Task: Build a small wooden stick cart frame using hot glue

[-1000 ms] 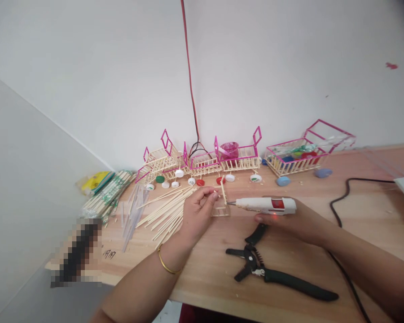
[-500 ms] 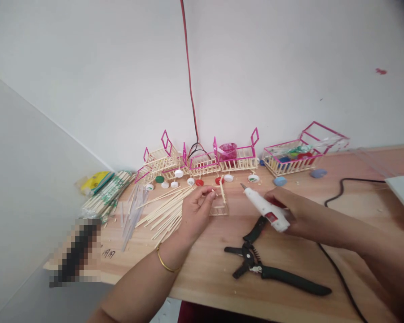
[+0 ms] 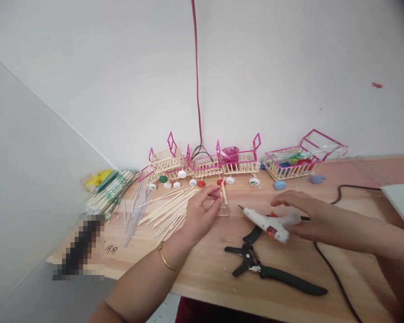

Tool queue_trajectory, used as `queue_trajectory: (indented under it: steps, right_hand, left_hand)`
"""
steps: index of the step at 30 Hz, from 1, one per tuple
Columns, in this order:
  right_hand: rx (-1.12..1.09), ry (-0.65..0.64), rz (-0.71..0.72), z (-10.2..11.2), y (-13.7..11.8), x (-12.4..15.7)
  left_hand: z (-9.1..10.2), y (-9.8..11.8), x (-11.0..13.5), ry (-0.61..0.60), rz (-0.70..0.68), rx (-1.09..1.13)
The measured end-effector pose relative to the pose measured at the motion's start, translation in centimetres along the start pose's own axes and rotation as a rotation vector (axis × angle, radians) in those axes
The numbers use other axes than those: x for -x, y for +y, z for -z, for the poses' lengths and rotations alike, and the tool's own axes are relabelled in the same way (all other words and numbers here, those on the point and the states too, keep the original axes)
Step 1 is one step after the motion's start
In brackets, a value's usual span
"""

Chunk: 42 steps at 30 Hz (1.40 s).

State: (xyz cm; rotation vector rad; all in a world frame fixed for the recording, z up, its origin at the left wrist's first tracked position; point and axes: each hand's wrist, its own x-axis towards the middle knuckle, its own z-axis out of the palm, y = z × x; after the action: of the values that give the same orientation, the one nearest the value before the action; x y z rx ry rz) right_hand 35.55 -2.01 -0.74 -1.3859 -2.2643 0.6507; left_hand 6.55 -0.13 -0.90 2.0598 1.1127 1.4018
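My left hand (image 3: 204,211) is closed in a pinch beside a small frame of pale sticks (image 3: 225,207). A short piece of bamboo stick seems to be between the fingertips, mostly hidden by them. My right hand (image 3: 294,213) is open, its fingers apart around the handle of a white hot glue gun (image 3: 264,224). The glue gun lies low over the table, nozzle towards the stick frame, close to one handle of the black wire strippers (image 3: 249,258). Loose bamboo sticks (image 3: 170,213) lie fanned out left of my left hand.
Small stick carts with pink rims (image 3: 240,167) and bottle-cap wheels stand along the wall; a larger one (image 3: 289,166) is at right. Clear glue sticks (image 3: 134,220) and packaged skewers (image 3: 112,193) lie at left. A black cord (image 3: 333,269) crosses the right side, near a white board (image 3: 402,202).
My right hand has lowered the glue gun and loosened its fingers from the handle. My left hand stays in a pinch by the stick frame, slightly further right.
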Motion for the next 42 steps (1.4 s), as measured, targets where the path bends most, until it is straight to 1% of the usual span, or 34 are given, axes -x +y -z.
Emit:
queue_trajectory:
  steps: [2, 5, 6, 7, 9, 11, 16, 18, 20, 24, 27, 29, 31, 33, 37, 42]
  right_hand:
    - [-0.034, 0.017, -0.009, 0.4, -0.9, -0.2]
    - [-0.108, -0.062, 0.031, 0.5, -3.0, -0.6]
    - [-0.122, -0.068, 0.032, 0.5, -3.7, -0.8]
    - [-0.129, -0.042, 0.023, 0.3, -4.4, -0.9]
    - [-0.138, 0.072, -0.009, -0.1, -5.6, -1.2]
    - [-0.189, 0.15, -0.001, -0.8, -6.8, -1.6]
    - [-0.347, 0.102, 0.104, -2.2, -9.4, -2.7]
    - [-0.344, 0.102, 0.128, -2.5, -10.0, -3.2]
    - [-0.312, 0.135, 0.153, -2.7, -10.3, -3.7]
    - [-0.216, 0.214, 0.203, -3.3, -10.2, -4.4]
    - [-0.138, 0.273, 0.201, -3.9, -9.8, -4.6]
    - [-0.099, 0.342, 0.167, -4.0, -9.2, -4.5]
    - [-0.067, 0.404, 0.126, -4.0, -8.4, -4.5]
    - [-0.05, 0.436, 0.115, -4.0, -7.7, -4.5]
    - [-0.063, 0.426, 0.175, -4.1, -6.9, -4.6]
    - [-0.089, 0.409, 0.212, -4.7, -7.3, -4.9]
  left_hand:
    - [-0.1, 0.2, 0.2, -0.018, -0.038, -0.037]
    - [-0.1, 0.4, 0.3, -0.029, -0.135, -0.088]
    - [-0.1, 0.4, 0.4, -0.029, -0.162, -0.099]
    - [-0.1, 0.4, 0.4, -0.033, -0.185, -0.106]
    - [-0.2, 0.3, 0.5, -0.048, -0.226, -0.124]
    - [-0.3, 0.4, 0.5, -0.071, -0.269, -0.145]
    - [-0.5, 0.6, 0.4, -0.078, -0.368, -0.184]
    - [-0.5, 0.6, 0.4, -0.073, -0.394, -0.186]
    - [-0.5, 0.6, 0.3, -0.077, -0.401, -0.19]
    - [-0.3, 0.5, 0.3, -0.075, -0.393, -0.221]
    - [-0.2, 0.3, 0.4, -0.081, -0.382, -0.23]
    - [0.0, 0.2, 0.3, -0.074, -0.331, -0.248]
    - [0.1, 0.1, 0.2, -0.057, -0.245, -0.306]
    - [0.1, 0.0, 0.1, -0.062, -0.168, -0.374]
    - [-0.1, -0.1, 0.1, -0.126, -0.087, -0.443]
    - [-0.4, -0.4, 0.2, -0.154, -0.03, -0.431]
